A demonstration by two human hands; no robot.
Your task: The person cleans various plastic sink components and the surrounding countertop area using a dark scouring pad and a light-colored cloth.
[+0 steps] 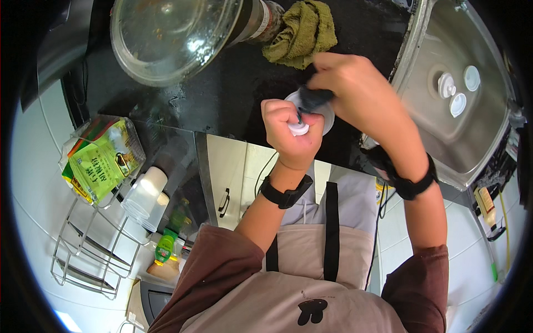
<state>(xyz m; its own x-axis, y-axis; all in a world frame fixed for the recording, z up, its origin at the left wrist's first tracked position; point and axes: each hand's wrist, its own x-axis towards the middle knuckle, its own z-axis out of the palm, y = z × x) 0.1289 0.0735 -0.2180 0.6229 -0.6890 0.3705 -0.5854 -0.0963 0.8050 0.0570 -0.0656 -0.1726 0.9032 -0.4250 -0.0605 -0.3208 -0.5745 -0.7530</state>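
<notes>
My left hand is closed around a small round white plastic piece over the edge of the dark countertop. A dark cloth runs from the fingers of my right hand down to my left fist; my right hand is slightly blurred. Behind both hands lies a round whitish lid or dish, partly hidden by them. Just beyond my right hand is a crumpled olive-green towel.
A large clear lid and a dark jar stand at the upper left. At right, a steel sink holds several white plastic lids. A wire rack with seasoning packets and plastic cups are at left.
</notes>
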